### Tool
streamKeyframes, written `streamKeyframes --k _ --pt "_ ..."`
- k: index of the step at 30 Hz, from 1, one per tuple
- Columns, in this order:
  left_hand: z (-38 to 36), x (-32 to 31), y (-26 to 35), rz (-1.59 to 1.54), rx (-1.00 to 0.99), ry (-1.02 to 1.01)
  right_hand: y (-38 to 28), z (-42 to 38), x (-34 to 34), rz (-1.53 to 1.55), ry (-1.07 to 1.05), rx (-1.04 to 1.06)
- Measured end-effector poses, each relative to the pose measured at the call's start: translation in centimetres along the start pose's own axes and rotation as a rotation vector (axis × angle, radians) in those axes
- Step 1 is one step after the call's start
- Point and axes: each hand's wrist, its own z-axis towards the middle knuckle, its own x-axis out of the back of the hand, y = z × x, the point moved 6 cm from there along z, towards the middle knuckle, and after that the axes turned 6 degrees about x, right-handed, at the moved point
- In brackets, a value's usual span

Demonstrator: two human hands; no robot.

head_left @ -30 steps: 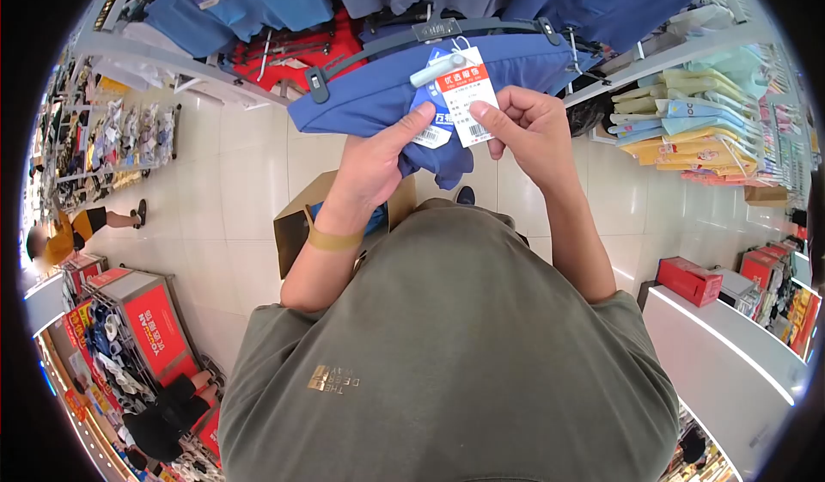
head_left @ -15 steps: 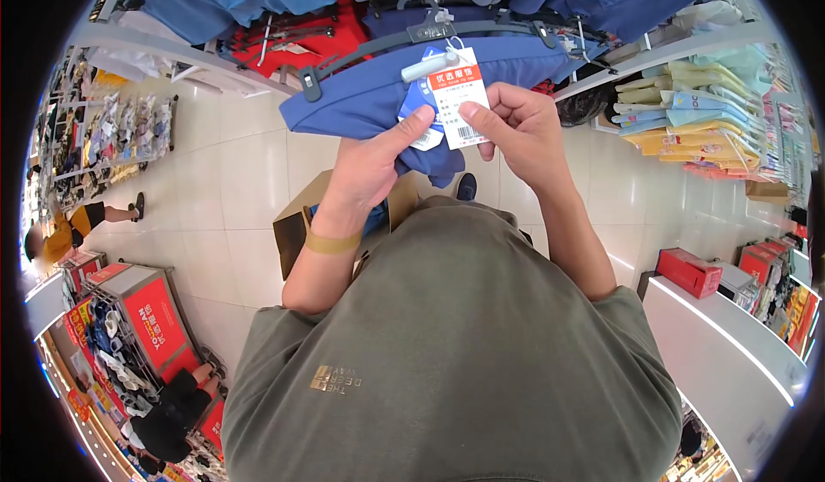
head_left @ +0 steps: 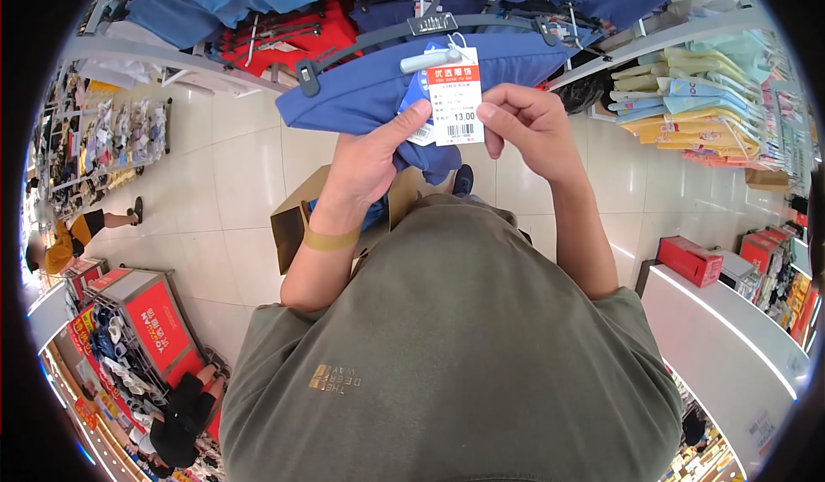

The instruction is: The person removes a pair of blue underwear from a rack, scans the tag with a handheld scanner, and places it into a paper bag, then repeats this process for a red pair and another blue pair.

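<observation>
A blue garment (head_left: 352, 95) hangs in front of me, clipped at both ends to a dark hanger (head_left: 361, 45). From it dangle a white price tag (head_left: 455, 108) with a red header and "13.00" on it, a blue tag (head_left: 415, 97) partly behind it, and a grey security tag (head_left: 430, 61). My left hand (head_left: 365, 168) is closed on the garment, its thumb on the blue tag. My right hand (head_left: 531, 130) pinches the price tag's right edge between thumb and finger.
Blue clothes (head_left: 223, 9) hang on the rack above, with red ones below. An open cardboard box (head_left: 288, 228) stands on the tiled floor at my feet. Pastel clothes (head_left: 687, 95) hang at right. A white counter (head_left: 713, 336) is lower right; people (head_left: 176, 422) are at left.
My right hand has shifted to the price tag's edge, and its thumb no longer covers the print, so the price shows. The garment and left hand have barely moved.
</observation>
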Motion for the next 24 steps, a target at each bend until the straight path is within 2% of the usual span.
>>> streamKeyframes --k 4,7,9,11,13,15,18,22,24 --pt "0.2 -0.2 0.0 0.003 0.005 -0.013 2.3 -1.0 2.3 0.036 -0.046 -0.05" --pt "0.3 -0.3 0.4 0.003 -0.013 0.001 9.8 -2.4 5.5 -0.122 0.048 -0.263" --pt "0.4 -0.5 0.6 0.002 -0.03 -0.003 18.7 -5.0 9.1 -0.301 0.13 -0.455" --pt "0.6 -0.7 0.9 0.004 -0.042 -0.012 30.8 -11.0 13.1 -0.774 0.036 -0.645" --pt "0.6 -0.6 1.0 0.009 -0.044 -0.018 40.0 -20.2 14.6 -0.991 0.034 -0.696" --pt "0.5 -0.7 1.2 0.028 -0.051 -0.009 44.7 -27.2 13.9 -0.875 -0.08 -0.878" --pt "0.5 -1.0 1.5 0.03 -0.072 -0.004 47.1 -32.6 12.4 -0.617 -0.134 -1.07" --pt "0.2 -1.2 1.7 0.05 -0.044 0.005 50.0 -34.1 13.2 -0.281 0.0 -1.199" --pt "0.1 -1.5 1.9 0.071 -0.082 0.026 51.7 -33.8 14.3 -0.048 0.155 -1.251"
